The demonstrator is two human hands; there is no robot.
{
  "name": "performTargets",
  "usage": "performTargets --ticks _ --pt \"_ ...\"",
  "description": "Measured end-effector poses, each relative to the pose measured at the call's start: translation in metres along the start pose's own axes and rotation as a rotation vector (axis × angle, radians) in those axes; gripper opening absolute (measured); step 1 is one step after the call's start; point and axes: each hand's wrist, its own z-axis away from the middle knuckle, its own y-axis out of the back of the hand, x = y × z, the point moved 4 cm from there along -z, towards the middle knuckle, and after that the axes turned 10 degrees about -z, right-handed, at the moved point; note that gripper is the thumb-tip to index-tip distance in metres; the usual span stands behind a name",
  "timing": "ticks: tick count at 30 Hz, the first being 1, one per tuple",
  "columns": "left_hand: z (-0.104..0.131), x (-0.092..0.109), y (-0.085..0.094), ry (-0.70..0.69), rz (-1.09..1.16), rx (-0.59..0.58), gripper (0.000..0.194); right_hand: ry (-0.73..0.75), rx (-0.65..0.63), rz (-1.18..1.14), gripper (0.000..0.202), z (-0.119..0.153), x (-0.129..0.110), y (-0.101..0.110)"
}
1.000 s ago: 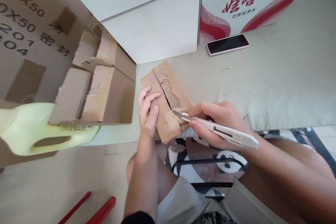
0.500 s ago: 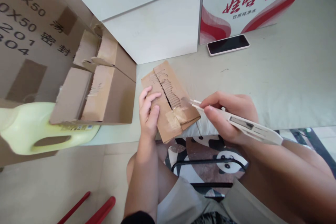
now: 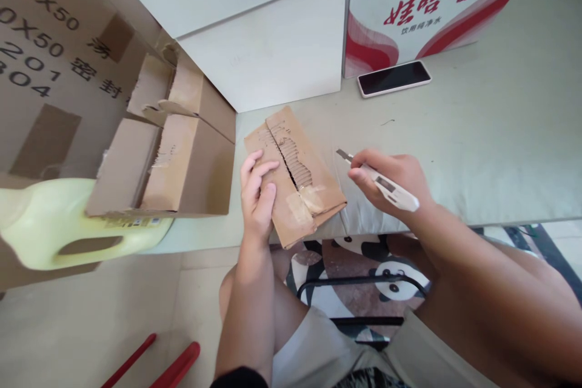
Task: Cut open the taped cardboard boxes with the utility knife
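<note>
A small flattened-looking cardboard box lies tilted on the pale green surface, its top face scuffed, with a dark slit along the middle and clear tape near the lower end. My left hand grips its left side, fingers and thumb resting on the top face. In my right hand is a white utility knife, closed in the fingers. The knife's blade is out and points up and left, apart from the box's right edge.
Brown cardboard boxes stand on the left behind a yellow jug. White boxes and a red-and-white carton line the back. A phone lies by the carton. The pale surface's front edge runs above my lap.
My right hand has drawn the utility knife away from the box, to the right, and turned it, so the blade no longer touches the cardboard. My left hand and the box stay put.
</note>
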Motion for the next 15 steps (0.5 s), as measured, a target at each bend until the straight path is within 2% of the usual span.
performTargets --ticks 4,8,11,15 --pt "0.000 0.000 0.000 -0.008 0.001 0.007 0.042 -0.011 -0.223 0.205 0.027 -0.001 0.005 -0.016" --pt "0.000 0.001 0.000 -0.012 0.005 0.000 0.041 -0.099 -0.431 0.303 0.041 0.000 0.014 -0.031" --pt "0.001 0.002 0.001 -0.025 0.035 0.007 0.037 -0.138 -0.495 0.329 0.046 0.001 0.017 -0.034" --pt "0.001 0.002 0.001 -0.006 0.006 -0.008 0.039 -0.209 -0.454 0.340 0.047 -0.001 0.020 -0.031"
